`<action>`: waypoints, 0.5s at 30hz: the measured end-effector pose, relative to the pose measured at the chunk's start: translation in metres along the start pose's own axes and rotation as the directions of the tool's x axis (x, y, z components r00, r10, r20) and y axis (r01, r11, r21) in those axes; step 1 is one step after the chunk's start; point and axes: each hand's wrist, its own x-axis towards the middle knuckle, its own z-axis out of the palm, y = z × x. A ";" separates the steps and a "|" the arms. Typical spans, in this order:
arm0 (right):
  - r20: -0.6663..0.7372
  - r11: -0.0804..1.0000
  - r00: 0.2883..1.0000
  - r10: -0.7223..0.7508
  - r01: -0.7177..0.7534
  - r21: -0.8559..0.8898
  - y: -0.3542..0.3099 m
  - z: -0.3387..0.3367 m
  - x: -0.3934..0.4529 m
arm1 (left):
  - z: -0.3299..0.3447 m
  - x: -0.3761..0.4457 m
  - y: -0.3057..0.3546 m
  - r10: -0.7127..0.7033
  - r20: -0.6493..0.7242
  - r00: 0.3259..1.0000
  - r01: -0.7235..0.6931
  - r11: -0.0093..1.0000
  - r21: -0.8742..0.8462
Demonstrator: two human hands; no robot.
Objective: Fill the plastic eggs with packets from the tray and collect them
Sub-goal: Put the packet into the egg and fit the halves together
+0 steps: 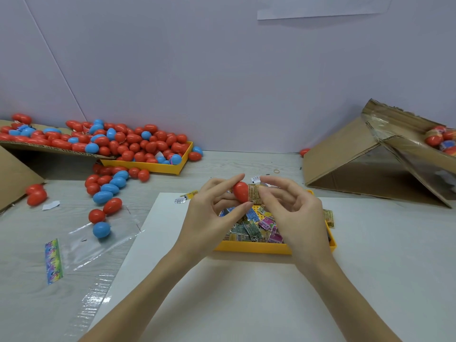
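Left hand point(212, 206) pinches a red egg half point(240, 192) just above the yellow tray point(251, 249), right hand point(288, 203) pinches the packet point(254, 193) stuffed partway in — if it's bunched the egg probably won't snap shut, or it'll pop out.

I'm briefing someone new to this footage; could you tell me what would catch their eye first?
First, the red egg half held up at centre by the left hand, while the right hand presses a packet into it. Below them sits a yellow tray of packets. At far left, red and blue eggs spill from a cardboard box across the table.
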 end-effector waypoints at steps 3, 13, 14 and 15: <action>-0.038 0.998 0.999 0.030 -0.027 0.056 -0.001 -0.001 0.001 | 0.000 0.000 0.000 0.000 -0.019 1.000 0.000 1.000 0.001; -0.124 0.996 0.991 0.045 -0.034 0.085 -0.002 0.001 0.001 | 0.000 0.000 0.001 0.023 0.000 1.000 -0.023 1.000 0.016; -0.124 0.996 0.991 0.047 -0.037 0.078 -0.001 0.002 0.002 | 0.000 0.000 0.001 0.030 0.005 1.000 -0.031 0.999 0.024; -0.122 0.996 0.991 0.054 -0.045 0.075 -0.001 0.002 0.002 | 0.000 0.000 0.000 0.038 0.012 0.999 -0.038 0.999 0.031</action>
